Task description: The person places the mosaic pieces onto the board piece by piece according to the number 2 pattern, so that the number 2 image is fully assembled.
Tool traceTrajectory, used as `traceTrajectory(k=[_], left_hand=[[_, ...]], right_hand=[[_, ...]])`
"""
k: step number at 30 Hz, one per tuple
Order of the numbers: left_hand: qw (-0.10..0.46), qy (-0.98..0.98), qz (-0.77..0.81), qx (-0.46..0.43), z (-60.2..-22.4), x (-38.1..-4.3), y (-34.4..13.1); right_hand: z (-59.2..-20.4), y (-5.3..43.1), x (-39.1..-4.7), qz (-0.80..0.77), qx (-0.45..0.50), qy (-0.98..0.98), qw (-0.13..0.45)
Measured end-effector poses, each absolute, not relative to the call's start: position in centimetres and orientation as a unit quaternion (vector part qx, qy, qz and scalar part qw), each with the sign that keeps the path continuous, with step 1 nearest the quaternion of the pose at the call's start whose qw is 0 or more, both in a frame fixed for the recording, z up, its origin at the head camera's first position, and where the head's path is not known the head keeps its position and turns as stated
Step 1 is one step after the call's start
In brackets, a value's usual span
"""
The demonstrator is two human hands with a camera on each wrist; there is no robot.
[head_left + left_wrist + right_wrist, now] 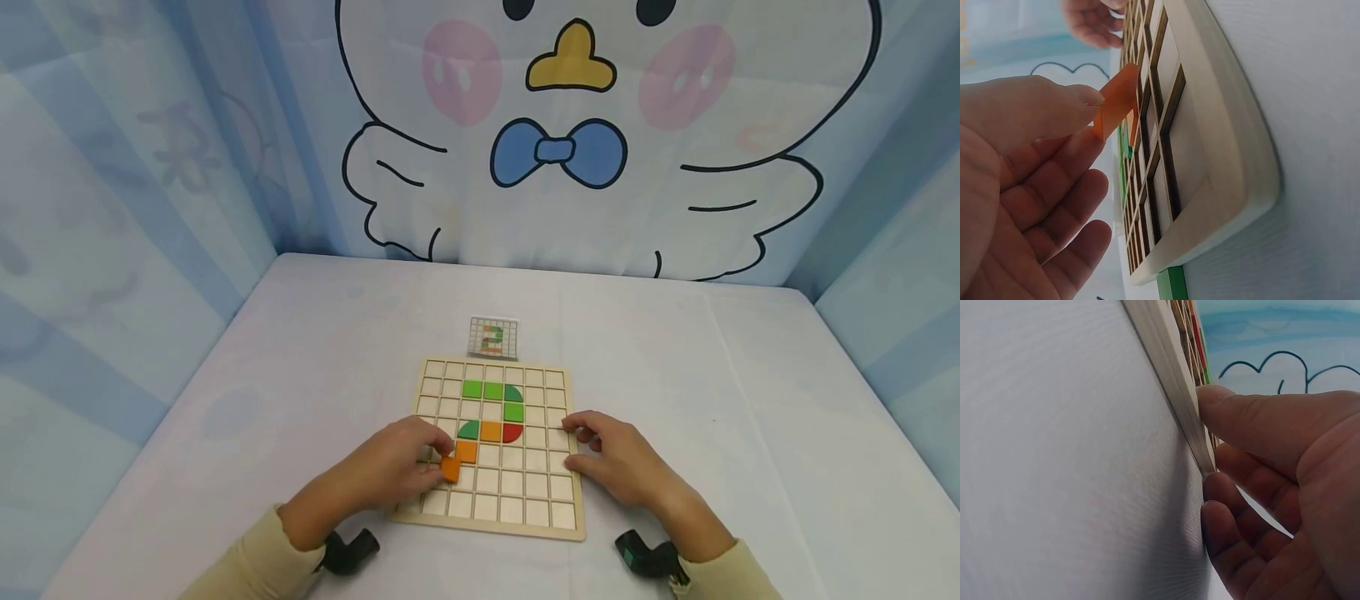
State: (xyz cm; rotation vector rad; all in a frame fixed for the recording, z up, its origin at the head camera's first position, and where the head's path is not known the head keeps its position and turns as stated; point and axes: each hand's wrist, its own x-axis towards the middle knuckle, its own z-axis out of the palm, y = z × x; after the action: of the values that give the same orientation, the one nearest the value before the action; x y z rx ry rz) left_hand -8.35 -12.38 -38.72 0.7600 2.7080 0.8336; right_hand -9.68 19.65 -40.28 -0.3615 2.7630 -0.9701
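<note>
In the head view my left hand point(401, 462) pinches an orange square tile point(450, 469) between thumb and fingertips, over the left side of a wooden grid board point(487, 527). The left wrist view shows this tile point(1119, 97) tilted, close to the grid. Just beyond it lies another orange tile point(466, 452) in a cell. Further up sit an orange square point(491, 432), a red quarter-round point(513, 432), a green quarter-round point(468, 429) and several other green pieces point(492, 391). My right hand point(618, 458) holds the board's right edge, thumb on the rim point(1179, 381), other fingers curled at its side.
Behind the board lies a small card point(492, 337) printed with a coloured grid figure like a 2. A green block point(1172, 284) stands beside the board in the left wrist view. Patterned curtains point(150, 208) surround the white table point(675, 358).
</note>
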Motion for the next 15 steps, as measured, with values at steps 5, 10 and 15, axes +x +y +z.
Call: traceTrajectory(k=[5,10,15], left_hand=[[0.105,0.918,0.278,0.264,-38.75,-8.26,-12.25],[0.107,0.918,0.272,0.266,-38.72,-8.13,-12.03],[0.100,0.919,0.268,0.271,-38.94,-8.10,-11.92]], right_hand=[[-40.26,19.61,-9.70,-0.326,-0.120,0.933,0.095],[-40.23,19.59,-9.70,-0.327,-0.119,0.933,0.096],[-40.27,19.59,-9.71,-0.328,-0.119,0.932,0.097]])
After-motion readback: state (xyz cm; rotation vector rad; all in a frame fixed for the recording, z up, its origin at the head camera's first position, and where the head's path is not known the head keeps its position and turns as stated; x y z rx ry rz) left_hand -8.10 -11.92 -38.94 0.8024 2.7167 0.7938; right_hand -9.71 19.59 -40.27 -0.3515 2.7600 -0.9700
